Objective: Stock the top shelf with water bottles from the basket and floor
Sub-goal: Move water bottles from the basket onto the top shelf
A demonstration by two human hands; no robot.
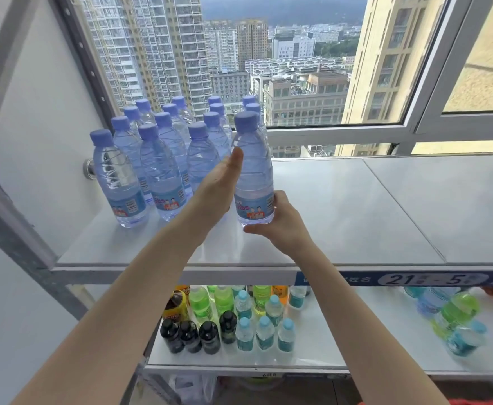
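Several clear water bottles [128, 176] with purple caps and blue labels stand in rows at the left end of the white top shelf [341, 206]. At the front right of the group one more water bottle [252, 168] stands upright. My right hand [280, 226] grips it low, around the label and base. My left hand [219, 188] lies against that bottle's left side, the thumb pointing up along it; its fingers are hidden behind the bottle. The basket and floor are out of view.
The right part of the top shelf is bare, with a seam [403, 209] between panels. An open window frame [420, 124] runs behind. The lower shelf [341, 340] holds green, dark and teal-labelled drink bottles [239, 320]; some lie tipped at right [455, 320].
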